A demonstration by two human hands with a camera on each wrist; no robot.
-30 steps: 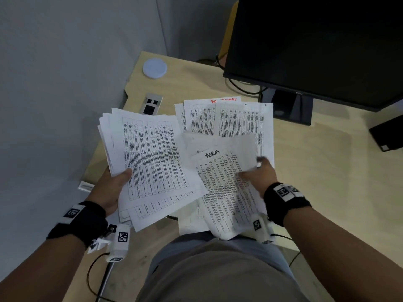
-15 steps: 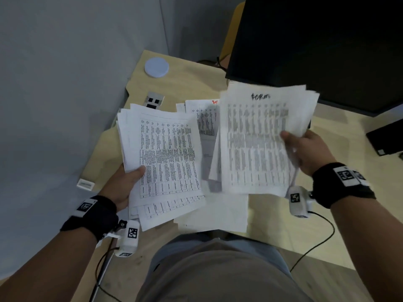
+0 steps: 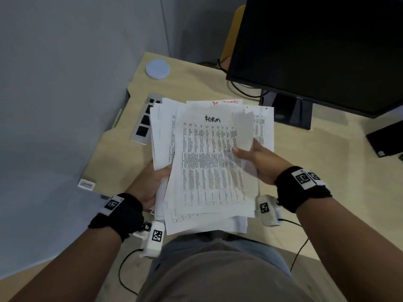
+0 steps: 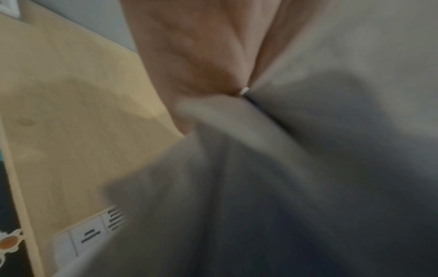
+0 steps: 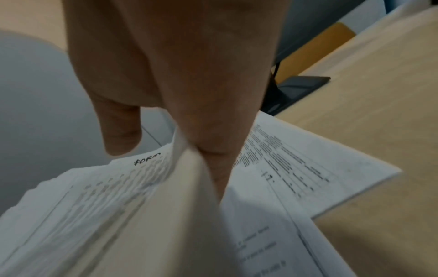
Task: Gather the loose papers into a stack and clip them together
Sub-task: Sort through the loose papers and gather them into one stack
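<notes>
My left hand [image 3: 160,174] grips a thick, uneven stack of printed papers [image 3: 165,136] by its lower left edge, thumb on top, above the desk. On that stack lies a bundle of sheets headed "FORM" [image 3: 209,162], and my right hand [image 3: 242,152] pinches its right edge, thumb on top and fingers underneath. In the right wrist view the FORM bundle [image 5: 147,196] curls up against the fingers [image 5: 208,131]. The left wrist view is blurred: palm [image 4: 189,56] against paper [image 4: 308,168]. More loose sheets [image 3: 265,127] lie on the desk below, one with red writing [image 3: 226,102].
A dark monitor [image 3: 316,51] on its stand [image 3: 292,110] fills the back right. A silver strip with black squares [image 3: 142,125] lies left of the papers, with a white round disc [image 3: 157,68] behind. A small white object [image 3: 86,184] sits at the desk's [image 3: 327,171] left edge.
My right hand lifted the FORM bundle off the desk, then swung it left and down onto the stack. My left hand moved that stack toward the middle.
</notes>
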